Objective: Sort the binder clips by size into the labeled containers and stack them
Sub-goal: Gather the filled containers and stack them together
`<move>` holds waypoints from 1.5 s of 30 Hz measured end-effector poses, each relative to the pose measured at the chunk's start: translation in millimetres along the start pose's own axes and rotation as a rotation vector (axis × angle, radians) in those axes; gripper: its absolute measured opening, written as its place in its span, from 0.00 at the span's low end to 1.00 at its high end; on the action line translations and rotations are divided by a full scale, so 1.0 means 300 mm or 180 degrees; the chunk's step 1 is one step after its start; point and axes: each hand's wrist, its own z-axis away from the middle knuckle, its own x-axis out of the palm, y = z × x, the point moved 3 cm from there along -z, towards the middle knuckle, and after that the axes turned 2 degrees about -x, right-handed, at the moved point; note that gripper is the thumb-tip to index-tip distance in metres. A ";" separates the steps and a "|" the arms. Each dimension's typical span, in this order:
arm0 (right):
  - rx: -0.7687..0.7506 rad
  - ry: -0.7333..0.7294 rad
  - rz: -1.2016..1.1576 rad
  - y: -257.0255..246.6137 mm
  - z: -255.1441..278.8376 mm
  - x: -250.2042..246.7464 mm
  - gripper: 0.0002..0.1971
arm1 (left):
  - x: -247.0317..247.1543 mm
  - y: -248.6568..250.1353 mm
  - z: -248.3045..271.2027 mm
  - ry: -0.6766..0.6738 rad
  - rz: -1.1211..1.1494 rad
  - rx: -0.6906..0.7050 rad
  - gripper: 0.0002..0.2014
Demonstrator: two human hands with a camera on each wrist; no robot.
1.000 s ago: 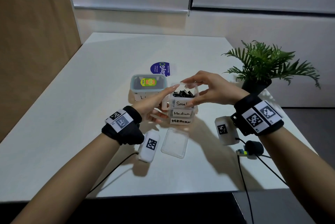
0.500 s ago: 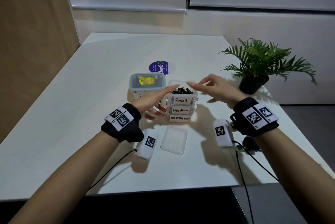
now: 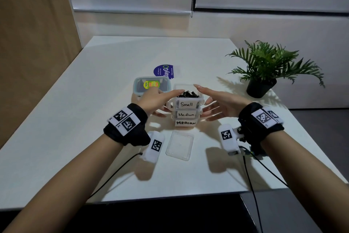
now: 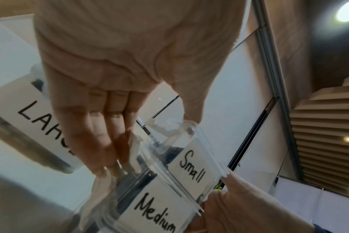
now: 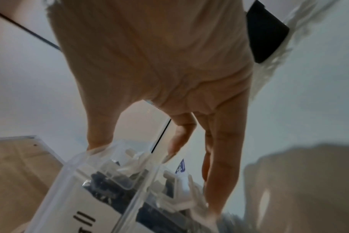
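Lying nearest on the white desk is a clear lid, flat and loose, between the two wrists. Just beyond it stands a stack of three clear boxes, labelled from the top "Small", "Medium", "MEDIUM"; the uncovered top box holds a heap of small black clips. The left hand flanks the stack's left side, its fingers straight and together, tips at a side latch, the thumb at the top box's rim. The right hand flanks the right side, fingers straight and slightly spread; whether they touch the boxes I cannot tell. Behind and left of the stack sits a lidded box labelled "LARGE", then a blue sticker. A potted plant stands far right.
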 end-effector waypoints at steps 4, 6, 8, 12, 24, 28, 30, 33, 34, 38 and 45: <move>-0.0093 0.0151 0.0184 -0.012 0.001 -0.013 0.38 | -0.003 0.021 -0.002 0.0202 -0.0116 0.0277 0.23; -0.0093 0.0190 0.0160 -0.015 0.000 -0.015 0.38 | -0.003 0.031 0.001 0.0271 -0.0125 0.0339 0.25; -0.0132 0.0210 0.0050 -0.022 0.004 -0.010 0.38 | -0.004 0.037 0.002 0.0262 -0.0030 0.0362 0.24; -0.0434 0.0491 0.0134 -0.043 0.008 -0.010 0.37 | -0.010 0.041 0.007 0.0225 0.0104 0.0318 0.21; -0.0290 0.0310 0.0196 -0.048 0.018 0.002 0.35 | 0.005 0.067 0.046 0.0322 0.0084 0.0352 0.21; -0.0220 0.0219 0.0146 -0.046 0.020 0.011 0.33 | 0.006 0.069 0.055 0.0274 0.0064 0.0366 0.19; -0.0175 0.0183 0.0093 -0.043 0.022 0.018 0.32 | 0.007 0.070 0.057 0.0249 0.0064 0.0366 0.19; -0.0178 0.0178 0.0026 -0.044 0.027 0.025 0.31 | 0.005 0.073 0.059 0.0288 0.0079 0.0359 0.20; -0.0235 0.0212 0.0005 -0.047 0.028 0.024 0.30 | 0.004 0.073 0.058 0.0330 0.0078 0.0355 0.23; -0.0501 0.0513 -0.0102 -0.066 0.035 0.017 0.26 | 0.013 0.079 0.061 0.0472 0.0009 0.0435 0.21; -0.0766 0.0771 -0.0063 -0.085 0.046 0.035 0.18 | 0.022 0.089 0.054 0.0702 -0.0178 0.0566 0.19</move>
